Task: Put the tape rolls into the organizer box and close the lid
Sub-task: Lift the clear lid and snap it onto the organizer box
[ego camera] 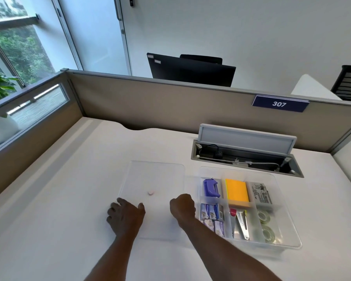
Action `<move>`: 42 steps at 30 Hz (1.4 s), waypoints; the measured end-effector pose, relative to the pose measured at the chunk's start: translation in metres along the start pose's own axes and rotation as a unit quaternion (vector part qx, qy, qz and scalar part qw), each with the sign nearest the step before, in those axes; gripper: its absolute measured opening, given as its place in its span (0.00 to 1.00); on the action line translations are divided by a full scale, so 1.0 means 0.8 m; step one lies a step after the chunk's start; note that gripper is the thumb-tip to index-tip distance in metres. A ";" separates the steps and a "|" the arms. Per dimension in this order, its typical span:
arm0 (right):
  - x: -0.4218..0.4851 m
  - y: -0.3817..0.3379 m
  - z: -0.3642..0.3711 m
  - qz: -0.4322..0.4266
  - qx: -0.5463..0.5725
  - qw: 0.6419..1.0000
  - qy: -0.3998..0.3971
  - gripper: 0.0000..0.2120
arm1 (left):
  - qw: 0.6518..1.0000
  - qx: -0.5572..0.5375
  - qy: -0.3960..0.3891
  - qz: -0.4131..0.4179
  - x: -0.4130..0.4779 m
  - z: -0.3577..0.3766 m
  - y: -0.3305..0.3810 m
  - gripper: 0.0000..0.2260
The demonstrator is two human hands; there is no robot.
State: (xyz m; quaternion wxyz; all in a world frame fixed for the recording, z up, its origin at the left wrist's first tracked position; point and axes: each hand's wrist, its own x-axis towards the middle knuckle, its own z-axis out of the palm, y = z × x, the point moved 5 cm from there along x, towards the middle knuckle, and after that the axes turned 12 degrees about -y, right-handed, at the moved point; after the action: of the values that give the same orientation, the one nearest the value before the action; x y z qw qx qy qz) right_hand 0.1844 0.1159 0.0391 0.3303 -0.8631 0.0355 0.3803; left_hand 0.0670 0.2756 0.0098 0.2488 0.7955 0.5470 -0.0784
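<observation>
A pale desk (73, 179) in a cubicle; the far partition's sign (280, 103) reads "307". Two tape rolls (266, 226) already lie in the box (288, 238), near-right compartment. The clear lid (152, 179) lies flat left of it, likely light, stiff and slippery; best taken by its edges. Left hand (125, 217) rests spread at its near-left edge; right hand (182, 206) is curled at its right edge, grip unclear.

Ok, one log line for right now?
tape rolls: in organizer box | lid: off, flat on desk | left hand: on lid edge | right hand: fisted at lid
</observation>
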 end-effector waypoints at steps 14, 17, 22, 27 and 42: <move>0.011 -0.047 -0.074 -0.106 0.044 0.992 0.054 0.03 | 0.946 -0.319 -0.038 -0.052 0.034 -0.034 -0.033 0.18; 0.020 -0.045 -0.109 -0.129 0.059 0.989 0.052 0.13 | 0.873 -0.478 -0.093 0.028 0.027 -0.043 -0.012 0.12; 0.023 -0.033 -0.168 -0.136 0.104 0.984 0.037 0.12 | 0.825 -0.542 -0.134 0.088 0.013 -0.089 0.062 0.04; 0.007 -0.021 -0.213 -0.155 0.260 0.951 -0.065 0.07 | 0.821 -0.528 -0.107 0.190 -0.006 -0.154 0.150 0.04; -0.009 -0.002 -0.391 -0.266 0.613 0.710 -0.222 0.46 | 0.765 -0.031 0.269 0.584 -0.182 -0.169 0.320 0.02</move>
State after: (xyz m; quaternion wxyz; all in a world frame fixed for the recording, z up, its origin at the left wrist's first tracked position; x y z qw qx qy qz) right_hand 0.3779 -0.0708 0.1987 0.8724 -0.3356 -0.0451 0.3524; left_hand 0.2234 0.1484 0.2637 0.1137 0.9417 0.0228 0.3158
